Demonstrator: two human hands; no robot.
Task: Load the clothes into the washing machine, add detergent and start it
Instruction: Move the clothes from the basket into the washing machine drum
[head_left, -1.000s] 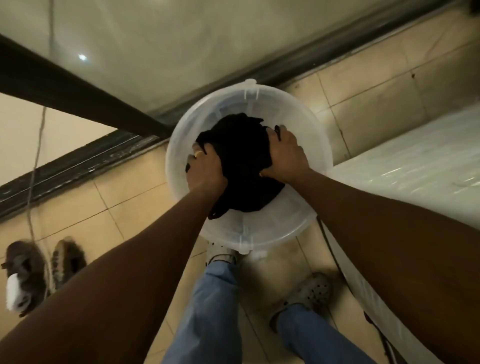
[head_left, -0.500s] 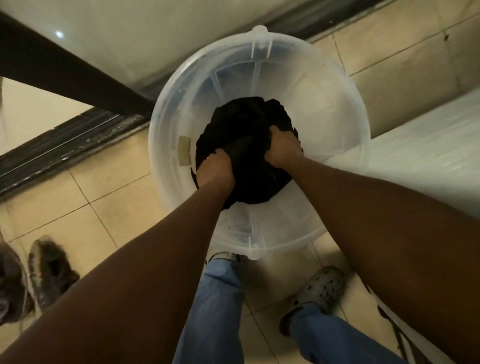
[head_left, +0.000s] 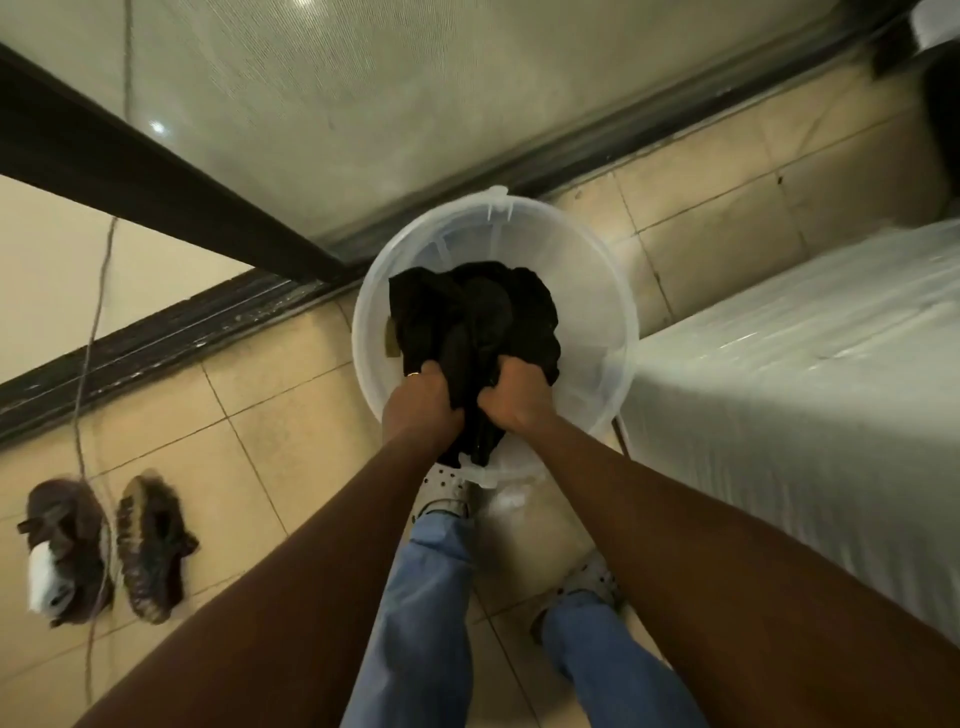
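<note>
Black clothes (head_left: 478, 322) bunched inside translucent plastic bucket (head_left: 597, 322), on tiled floor (head_left: 270, 431). Left hand (head_left: 421, 402) and right hand (head_left: 514, 397) both fisted on the fabric's near edge. White-covered surface (head_left: 789, 374) beside bucket; dark sneakers (head_left: 104, 551) well apart.

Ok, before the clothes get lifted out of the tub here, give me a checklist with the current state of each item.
1. Left hand closed on the black clothes: ok.
2. Right hand closed on the same bundle: ok.
3. Whole bundle gathered: not ok; most of it spreads beyond both hands, and a fold drapes over the near rim.
4. Clear plastic tub resting steadily on the floor: cannot tell.
5. Floor around the feet free of hazards: not ok; a pair of shoes and a thin cord lie to the left.
6. Washing machine open and ready: cannot tell; no door or drum shows.
</note>
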